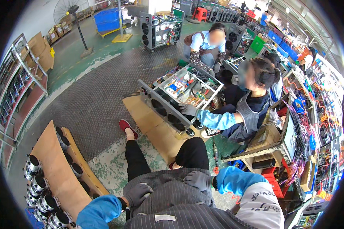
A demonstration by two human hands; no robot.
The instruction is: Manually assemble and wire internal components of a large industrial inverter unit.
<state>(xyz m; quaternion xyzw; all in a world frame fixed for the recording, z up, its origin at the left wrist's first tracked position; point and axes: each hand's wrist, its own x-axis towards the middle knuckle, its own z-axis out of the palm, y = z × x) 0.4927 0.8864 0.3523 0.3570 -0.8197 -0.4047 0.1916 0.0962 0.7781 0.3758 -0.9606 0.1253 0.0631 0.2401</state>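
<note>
Grey-gloved, the left hand [138, 193] is resting on the striped apron [172, 202] over the person's lap, fingers curled loosely together on the cloth and gripping nothing. Just right of it, the right hand [198, 179] is lying flat on the same apron, fingers slightly apart. Left of the apron, a wooden board [57, 168] is leaning over rows of metal cylinders [38, 187]. Beyond the apron, a co-worker's gloved hand [188, 110] is touching an open metal chassis [179, 95] sitting on cardboard [153, 126] on the floor.

Green-and-grey workshop floor [91, 91], side shelving [15, 91]
</note>
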